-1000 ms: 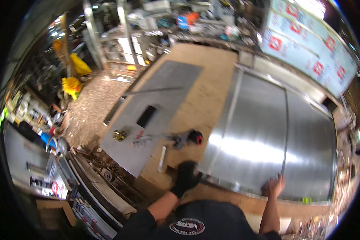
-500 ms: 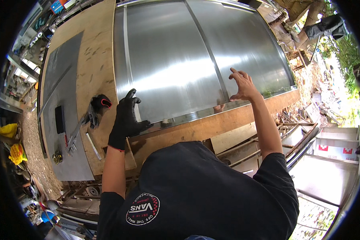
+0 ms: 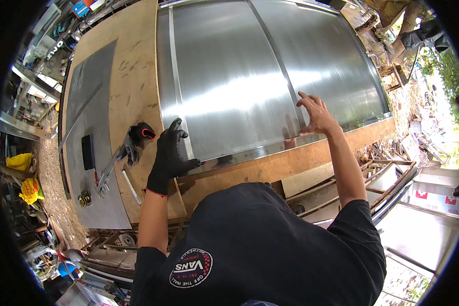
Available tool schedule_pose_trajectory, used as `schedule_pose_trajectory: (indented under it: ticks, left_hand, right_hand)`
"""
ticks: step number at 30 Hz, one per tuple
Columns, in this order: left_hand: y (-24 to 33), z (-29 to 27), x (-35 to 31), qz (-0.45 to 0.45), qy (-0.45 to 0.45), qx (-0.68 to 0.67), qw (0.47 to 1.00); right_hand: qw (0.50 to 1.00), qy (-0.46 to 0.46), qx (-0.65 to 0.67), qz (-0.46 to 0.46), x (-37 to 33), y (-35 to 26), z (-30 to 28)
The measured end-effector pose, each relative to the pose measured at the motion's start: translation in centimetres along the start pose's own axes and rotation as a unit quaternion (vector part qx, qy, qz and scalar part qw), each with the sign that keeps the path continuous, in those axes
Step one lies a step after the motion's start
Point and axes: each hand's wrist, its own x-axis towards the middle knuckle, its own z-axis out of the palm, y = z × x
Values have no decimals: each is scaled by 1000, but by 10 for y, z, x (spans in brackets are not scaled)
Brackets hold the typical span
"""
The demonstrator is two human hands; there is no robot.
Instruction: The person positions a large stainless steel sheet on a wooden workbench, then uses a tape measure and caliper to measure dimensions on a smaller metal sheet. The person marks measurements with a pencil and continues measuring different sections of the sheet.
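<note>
A large shiny metal sheet panel lies on a plywood-topped table, crossed by a pale strip at left and a darker strip further right. My left hand, in a black glove, is at the panel's near left corner, fingers spread and thumb pointing right along the near edge. My right hand, bare, is over the near edge beside the darker strip's lower end. Its fingers are apart and curved, with nothing between them; whether it touches the metal I cannot tell.
Left of the panel, a second black glove lies on the plywood. A dull grey sheet bears a dark phone, a tape measure and a long metal ruler. Metal frames stand at right.
The whole view has shifted, so the table appears further right. Against the panel, my right hand has come slightly nearer its front edge. My left hand keeps its place and spread.
</note>
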Motion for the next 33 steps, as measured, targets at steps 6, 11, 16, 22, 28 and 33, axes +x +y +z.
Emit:
schedule_pose_trajectory:
  ticks: [6,11,16,22,28,33]
  left_hand:
    - [-49,66,-29,-209,111,-166,957]
    - [-2,91,-14,-178,171,-65,967]
    - [-10,105,-33,-198,197,-8,960]
    - [-2,103,-37,-215,169,5,962]
    - [18,101,-36,-248,155,-23,956]
    - [48,87,-26,-263,136,12,955]
  right_hand:
    - [982,112,148,27,28,18,75]
    - [942,295,145,66,1,-14,145]
    - [899,401,103,145,-1,-38,159]
    - [907,356,101,203,2,-52,144]
    - [907,339,99,231,0,-46,152]
    - [914,307,94,246,-3,-49,147]
